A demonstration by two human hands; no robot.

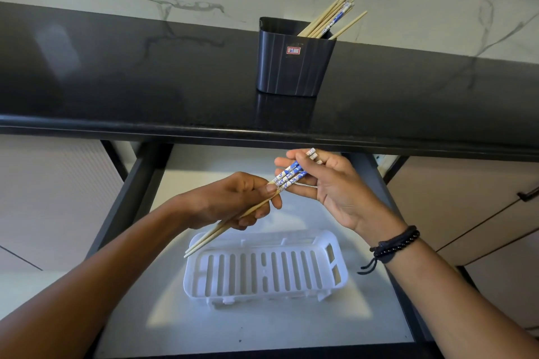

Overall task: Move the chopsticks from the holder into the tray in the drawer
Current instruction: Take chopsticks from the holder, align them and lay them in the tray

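Left hand point(233, 198) and right hand point(335, 189) both pinch at least two blue-patterned chopsticks point(287, 176); one white tray point(262, 296) below them, one black holder point(291, 73) beyond.

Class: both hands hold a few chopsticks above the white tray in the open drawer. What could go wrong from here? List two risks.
1. The chopsticks are held tilted by the left hand and the right hand, tips hanging free by the left edge of the tray; one might slip out and land on the floor of the drawer instead.
2. The tray's base is slotted; a tip lowered steeply might catch in a slot.
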